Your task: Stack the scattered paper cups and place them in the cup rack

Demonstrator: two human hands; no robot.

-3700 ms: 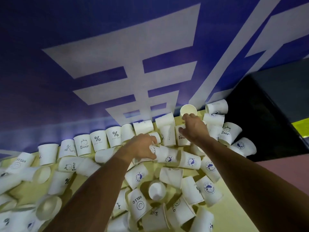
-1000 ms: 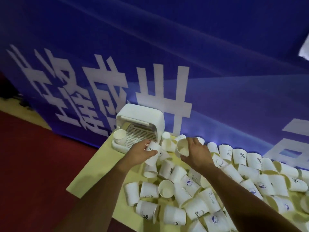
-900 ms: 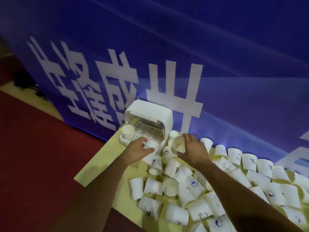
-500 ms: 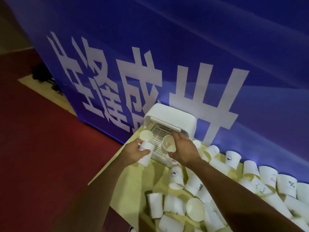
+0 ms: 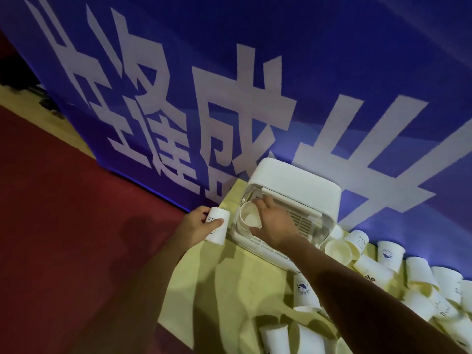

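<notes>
Your right hand is inside the rack, thumb and fingers curled round the rim of a plain cup. The cup is mouth up at the rack's left end. It looks nested on another cup beneath, but that's hard to confirm. The rim grip keeps your fingers off the rack wall.

Your left hand grips a HELLO cup just left of the rack, over the table edge. I'd judge it's held close so it can go on next. Loose cups lie to the right of your right forearm, with plenty yet to stack.
</notes>
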